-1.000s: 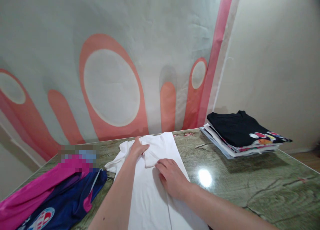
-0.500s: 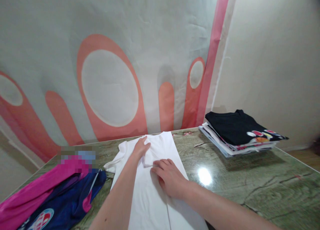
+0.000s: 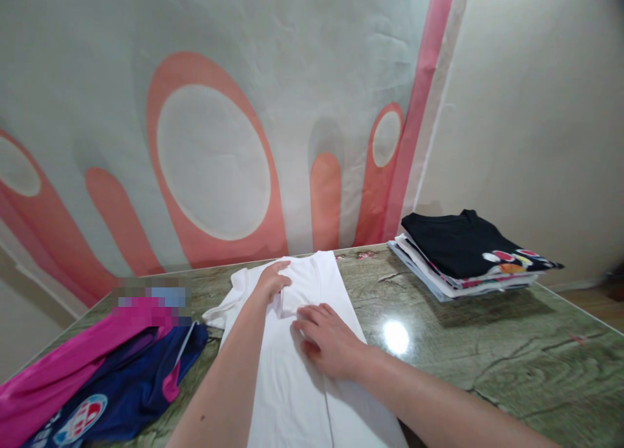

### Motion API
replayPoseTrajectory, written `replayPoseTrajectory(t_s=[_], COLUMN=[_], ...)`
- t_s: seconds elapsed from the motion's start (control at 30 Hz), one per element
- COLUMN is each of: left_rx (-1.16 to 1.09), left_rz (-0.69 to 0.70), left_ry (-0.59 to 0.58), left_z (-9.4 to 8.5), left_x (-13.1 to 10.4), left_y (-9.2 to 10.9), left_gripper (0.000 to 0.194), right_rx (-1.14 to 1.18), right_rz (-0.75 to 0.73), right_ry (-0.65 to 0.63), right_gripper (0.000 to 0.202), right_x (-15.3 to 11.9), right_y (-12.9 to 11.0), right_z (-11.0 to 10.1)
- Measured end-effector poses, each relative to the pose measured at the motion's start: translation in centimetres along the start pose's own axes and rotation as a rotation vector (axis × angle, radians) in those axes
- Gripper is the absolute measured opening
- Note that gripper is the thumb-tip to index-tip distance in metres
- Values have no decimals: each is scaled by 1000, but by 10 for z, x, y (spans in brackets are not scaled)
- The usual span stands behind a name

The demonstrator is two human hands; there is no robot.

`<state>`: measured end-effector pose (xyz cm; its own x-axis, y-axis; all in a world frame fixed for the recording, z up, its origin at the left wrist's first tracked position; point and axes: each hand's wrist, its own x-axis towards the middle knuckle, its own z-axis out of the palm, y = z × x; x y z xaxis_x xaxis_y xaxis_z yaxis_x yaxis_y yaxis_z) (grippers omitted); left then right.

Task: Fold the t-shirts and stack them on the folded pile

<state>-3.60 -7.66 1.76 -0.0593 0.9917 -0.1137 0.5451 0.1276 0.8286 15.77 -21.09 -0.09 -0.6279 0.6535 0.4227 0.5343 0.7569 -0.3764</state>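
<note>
A white T-shirt (image 3: 287,376) lies lengthwise on the table, one side folded inward with a sleeve laid across its upper part. My left hand (image 3: 273,283) rests on the shirt near its collar end, fingers stretched out over the cloth. Lower and to the right, my right hand (image 3: 326,341) is over the folded sleeve's edge, its fingers apart and slightly bent. Whether the right fingertips press on the cloth is hard to tell. The other sleeve sticks out on the left. My left forearm hides part of the shirt's left side.
A stack of folded shirts with a black T-shirt (image 3: 458,243) on top sits at the table's right rear. Pink and navy clothing (image 3: 121,370) lies loosely at the left. The wood-patterned table (image 3: 439,350) meets a wall with an orange-patterned covering (image 3: 287,110).
The view has shifted slightly. My right hand has lifted or loosened a little at the folded sleeve, with its fingers more spread. My left hand stays near the collar.
</note>
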Motion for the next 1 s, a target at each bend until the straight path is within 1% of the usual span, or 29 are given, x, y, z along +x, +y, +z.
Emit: replayPoseTrajectory(t_s=[0.07, 0.17, 0.23, 0.33, 0.4, 0.47, 0.53, 0.6, 0.67, 0.77, 0.9, 1.0], left_rx=[11, 35, 47, 66, 71, 64, 58, 50, 34, -6, 22, 102], left_rz=[-10, -44, -62, -61, -57, -62, -69, -62, -43, 46, 155, 215], left_ry=[-3, -59, -123, -224, -229, -199, -189, -182, -172, -144, -100, -95], left_z=[0, -4, -9, -15, -16, -17, -16, -14, -11, -2, 19, 38], left_x=[-3, -11, -16, -22, -23, -22, -21, -20, -19, -18, -21, -25], left_y=[3, 8, 12, 18, 20, 22, 23, 24, 25, 29, 38, 42], left_gripper=[71, 65, 65, 71, 74, 74, 74, 76, 79, 80, 79, 80], right_rx=[29, 39, 35, 49, 51, 42, 36, 32, 24, -2, -82, -178], right_rz=[-8, 72, 85, 52, 84, 126, 124, 91, 57, 19, -10, -67], right_ry=[12, 96, 109, 92, 122, 133, 97, 57, 38, 19, 10, -11], right_gripper=[42, 48, 44, 38, 42, 45, 43, 39, 37, 36, 34, 25], right_x=[0, -1, -1, -1, -1, 0, 0, 0, 0, -1, -1, -1], right_y=[0, 2, 5, 7, 8, 9, 8, 8, 8, 8, 5, -1], right_z=[0, 2, 5, 6, 6, 5, 4, 3, 2, 2, -1, -3])
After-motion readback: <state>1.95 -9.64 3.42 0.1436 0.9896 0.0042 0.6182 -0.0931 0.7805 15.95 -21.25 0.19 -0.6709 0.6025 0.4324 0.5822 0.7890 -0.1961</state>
